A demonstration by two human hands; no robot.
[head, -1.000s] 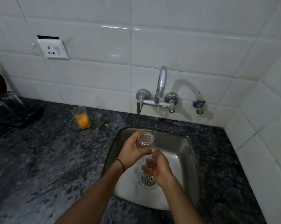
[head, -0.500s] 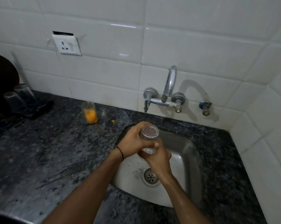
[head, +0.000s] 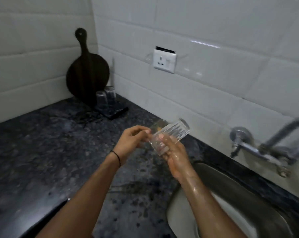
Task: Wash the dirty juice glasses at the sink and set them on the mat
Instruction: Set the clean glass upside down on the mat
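Holding a clear glass (head: 171, 134) tilted above the dark surface (head: 42, 152), just left of the sink (head: 207, 169), the wet right hand (head: 176, 155) curls its fingers round the lower end while the left hand (head: 131, 141) pinches the edge. Wet skin on smooth glass could let it slip and shatter. It could also knock the upturned glasses (head: 105, 97) crowding the mat (head: 113, 110).

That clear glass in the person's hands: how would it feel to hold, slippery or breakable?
Probably slippery: the right hand gripping the glass glistens with water, and the left hand holds it too, perhaps for security. Likely fragile: it is clear, rigid glass, held tilted above a hard stone counter. Set down on its side it might roll, being round.
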